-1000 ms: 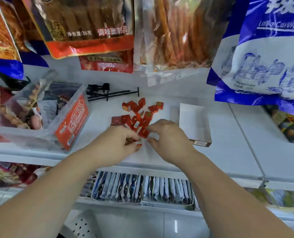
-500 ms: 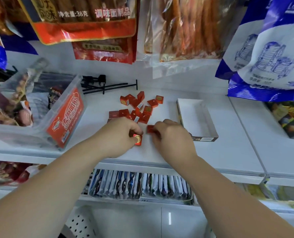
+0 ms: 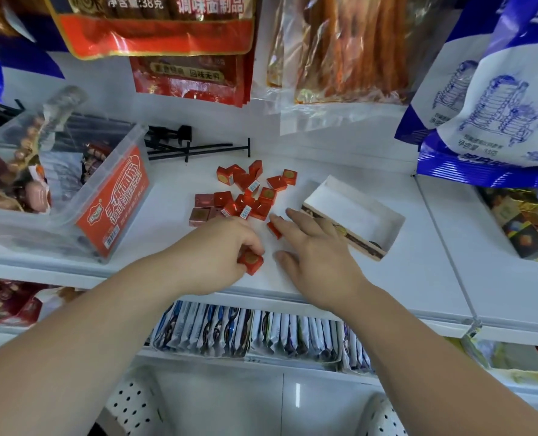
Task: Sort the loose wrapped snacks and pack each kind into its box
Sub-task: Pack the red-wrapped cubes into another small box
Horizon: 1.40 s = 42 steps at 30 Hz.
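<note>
On the shelf [image 3: 418, 265], your left hand [image 3: 217, 256] pinches a red snack [image 3: 251, 262]; your flat right hand [image 3: 318, 259] touches another snack [image 3: 274, 229].

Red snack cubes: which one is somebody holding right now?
The red cube pinched in the left hand, nearest the front edge of the shelf. The others lie loose farther back.
</note>
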Each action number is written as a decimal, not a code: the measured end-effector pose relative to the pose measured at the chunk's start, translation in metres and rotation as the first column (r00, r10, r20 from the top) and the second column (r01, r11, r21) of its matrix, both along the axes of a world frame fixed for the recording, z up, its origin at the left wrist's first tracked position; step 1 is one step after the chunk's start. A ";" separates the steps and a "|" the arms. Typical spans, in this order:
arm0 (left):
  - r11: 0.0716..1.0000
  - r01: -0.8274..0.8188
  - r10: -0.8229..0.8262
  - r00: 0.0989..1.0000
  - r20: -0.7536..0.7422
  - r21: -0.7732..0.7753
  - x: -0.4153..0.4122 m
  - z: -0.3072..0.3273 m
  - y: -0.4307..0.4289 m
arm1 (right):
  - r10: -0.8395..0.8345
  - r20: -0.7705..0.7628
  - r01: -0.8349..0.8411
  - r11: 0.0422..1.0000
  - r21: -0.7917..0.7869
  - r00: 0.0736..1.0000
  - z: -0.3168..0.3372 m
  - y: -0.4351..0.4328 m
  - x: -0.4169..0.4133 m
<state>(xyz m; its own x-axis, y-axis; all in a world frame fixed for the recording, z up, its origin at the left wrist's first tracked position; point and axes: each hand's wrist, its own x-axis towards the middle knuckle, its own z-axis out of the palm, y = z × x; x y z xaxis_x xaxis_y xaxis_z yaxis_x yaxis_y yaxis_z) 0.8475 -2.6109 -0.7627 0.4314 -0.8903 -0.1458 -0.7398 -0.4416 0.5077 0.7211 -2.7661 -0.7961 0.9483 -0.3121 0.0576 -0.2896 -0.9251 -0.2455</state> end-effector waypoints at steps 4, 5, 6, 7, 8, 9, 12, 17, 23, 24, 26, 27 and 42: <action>0.998 0.060 -0.060 0.998 0.001 -0.023 -0.001 -0.005 -0.002 | 0.006 0.049 -0.007 1.000 0.022 0.999 0.000 0.002 0.012; 0.998 0.057 -0.057 0.998 0.002 -0.039 -0.002 -0.005 -0.003 | -0.012 0.075 0.008 0.999 0.051 0.997 0.001 0.000 0.012; 0.997 0.047 -0.047 0.999 -0.001 -0.055 -0.003 -0.006 -0.003 | -0.025 0.092 0.018 0.997 0.078 0.995 0.003 -0.001 0.011; 0.997 0.037 -0.037 0.999 -0.007 -0.070 -0.004 -0.007 -0.004 | -0.032 0.104 0.022 0.995 0.093 0.994 0.003 -0.002 0.010; 0.996 0.029 -0.031 0.999 -0.016 -0.081 -0.004 -0.007 -0.005 | -0.033 0.118 0.022 0.995 0.093 0.992 0.003 -0.003 0.007; 0.996 0.025 -0.027 0.999 -0.024 -0.084 -0.005 -0.008 -0.006 | -0.033 0.134 0.022 0.996 0.082 0.990 0.002 -0.002 0.004; 0.996 0.023 -0.026 0.999 -0.043 -0.087 -0.006 -0.006 -0.007 | -0.080 0.181 0.063 0.993 0.101 0.980 0.001 -0.001 -0.003; 0.984 -0.013 0.002 0.998 -0.059 -0.177 -0.010 -0.002 -0.010 | -0.042 0.125 0.019 0.984 0.180 0.991 0.005 -0.001 -0.007; 0.986 -0.048 0.040 0.998 -0.051 -0.162 -0.009 -0.009 -0.011 | 0.001 0.082 -0.013 0.990 0.142 0.997 0.010 0.000 -0.008; 0.986 -0.054 0.046 0.997 -0.055 -0.159 -0.009 -0.009 -0.011 | 0.013 0.087 -0.025 0.990 0.141 0.996 0.011 -0.002 -0.011; 0.984 -0.063 0.051 0.996 -0.074 -0.166 -0.009 -0.010 -0.012 | -0.012 0.136 -0.019 0.975 0.223 0.991 0.012 -0.008 -0.017; 0.983 -0.067 0.053 0.995 -0.087 -0.170 -0.010 -0.010 -0.012 | -0.054 0.160 0.000 0.949 0.316 0.986 0.014 -0.011 -0.021; 0.961 -0.103 0.047 0.976 -0.213 -0.256 -0.025 -0.016 -0.025 | -0.212 0.082 0.114 0.769 0.629 0.974 0.019 -0.031 -0.055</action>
<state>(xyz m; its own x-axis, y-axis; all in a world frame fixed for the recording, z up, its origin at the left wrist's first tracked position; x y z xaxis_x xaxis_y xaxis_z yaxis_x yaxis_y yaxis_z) 0.8227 -2.6356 -0.7791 0.4842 -0.8750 -0.0017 -0.5788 -0.3218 0.7493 0.6659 -2.7970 -0.7775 0.8767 -0.4754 -0.0738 -0.3392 -0.5021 -0.7955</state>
